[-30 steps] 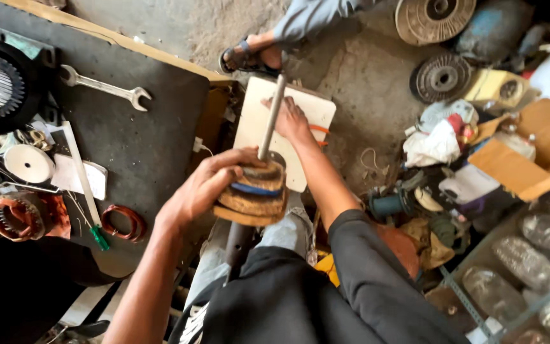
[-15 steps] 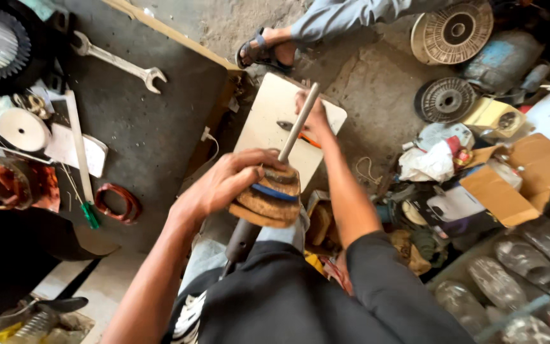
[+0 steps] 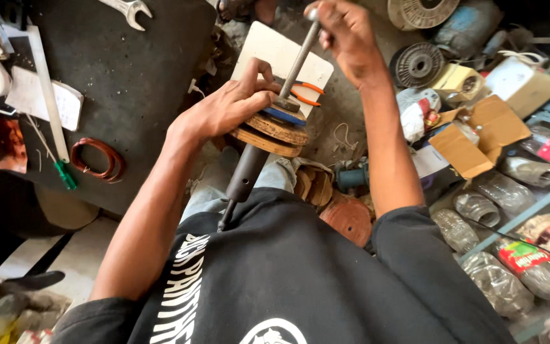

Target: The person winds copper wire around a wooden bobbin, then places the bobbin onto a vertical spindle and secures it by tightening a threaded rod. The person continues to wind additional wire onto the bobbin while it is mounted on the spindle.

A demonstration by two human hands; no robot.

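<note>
I see my left hand (image 3: 224, 111) clamped over the stack of round wooden discs (image 3: 272, 130) (a blue one sits near the top) strung on a threaded rod (image 3: 298, 57). My right hand (image 3: 345, 32) is wrapped around the rod's upper end. The rod's dark sleeve (image 3: 246, 172) slants down to my lap. Orange-handled pliers (image 3: 307, 94) lie on the white board (image 3: 268, 51) behind.
</note>
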